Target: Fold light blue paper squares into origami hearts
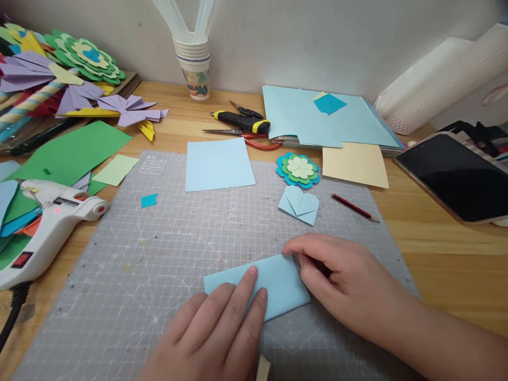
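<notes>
A light blue sheet of paper (280,283), folded into a rectangle, lies on the grey cutting mat (130,296). My left hand (216,330) rests flat on it with fingers stretched out, covering its lower left part. At the upper right corner, my right hand (345,275) pinches the paper's edge between thumb and bent index finger. Beyond the hands sit a folded pale blue paper heart (299,205) and a layered paper flower (298,170) in blue, green and cream. A square light blue sheet (220,165) lies flat at the mat's far edge.
At left is a white hot glue gun (51,227), its small light lit, beside green paper (75,153). A pencil (355,208) lies to the right, near a phone (456,174). Behind are pliers (257,142), a utility knife (242,121), stacked paper cups (194,69) and blue sheets (293,116).
</notes>
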The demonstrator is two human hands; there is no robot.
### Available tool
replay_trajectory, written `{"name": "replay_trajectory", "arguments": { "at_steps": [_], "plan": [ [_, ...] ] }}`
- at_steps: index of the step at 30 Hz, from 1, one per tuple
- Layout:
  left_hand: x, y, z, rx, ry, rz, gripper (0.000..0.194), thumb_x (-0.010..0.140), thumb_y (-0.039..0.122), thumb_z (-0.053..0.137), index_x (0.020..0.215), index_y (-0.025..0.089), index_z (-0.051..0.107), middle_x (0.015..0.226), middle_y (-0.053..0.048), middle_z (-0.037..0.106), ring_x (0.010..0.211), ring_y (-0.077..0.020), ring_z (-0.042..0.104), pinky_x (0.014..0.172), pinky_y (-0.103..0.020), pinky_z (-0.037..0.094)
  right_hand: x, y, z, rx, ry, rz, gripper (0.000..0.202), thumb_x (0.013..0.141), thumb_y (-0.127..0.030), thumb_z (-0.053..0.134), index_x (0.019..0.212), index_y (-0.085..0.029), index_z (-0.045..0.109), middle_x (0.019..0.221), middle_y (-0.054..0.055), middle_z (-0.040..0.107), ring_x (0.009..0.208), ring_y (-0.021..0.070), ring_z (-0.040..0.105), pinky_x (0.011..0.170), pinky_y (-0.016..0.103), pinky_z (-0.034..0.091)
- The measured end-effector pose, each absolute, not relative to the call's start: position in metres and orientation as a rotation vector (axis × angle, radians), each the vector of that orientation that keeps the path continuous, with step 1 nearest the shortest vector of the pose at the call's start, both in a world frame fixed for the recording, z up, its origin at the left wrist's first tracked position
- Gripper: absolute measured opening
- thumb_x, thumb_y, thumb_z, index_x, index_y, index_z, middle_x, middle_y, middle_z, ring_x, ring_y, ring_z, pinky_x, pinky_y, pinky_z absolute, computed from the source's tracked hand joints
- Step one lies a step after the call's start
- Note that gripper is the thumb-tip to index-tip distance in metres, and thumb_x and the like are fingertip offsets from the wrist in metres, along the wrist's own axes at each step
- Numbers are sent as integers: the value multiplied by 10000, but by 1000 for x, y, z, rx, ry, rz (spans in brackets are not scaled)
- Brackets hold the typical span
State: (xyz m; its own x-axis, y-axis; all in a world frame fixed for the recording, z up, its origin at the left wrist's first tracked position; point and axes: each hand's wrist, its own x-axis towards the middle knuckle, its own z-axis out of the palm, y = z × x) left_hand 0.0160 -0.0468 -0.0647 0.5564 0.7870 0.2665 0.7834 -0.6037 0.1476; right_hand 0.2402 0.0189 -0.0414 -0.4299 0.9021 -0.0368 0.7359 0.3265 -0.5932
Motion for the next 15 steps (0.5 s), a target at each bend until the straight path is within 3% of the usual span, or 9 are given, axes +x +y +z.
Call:
{"name": "replay_trajectory", "arguments": {
  "at_steps": [15],
  "plan": [
    [16, -46, -64, 2772, 1388, 444, 365, 971, 245, 333, 1207, 276, 610, 1318, 55, 617, 1022, -152, 558, 829, -307, 367, 241, 18, -41, -1472, -2299, 780, 265, 806, -60, 447, 918, -214, 631, 805, 3, 691, 702, 152, 634, 624, 259, 468]
  ]
}}
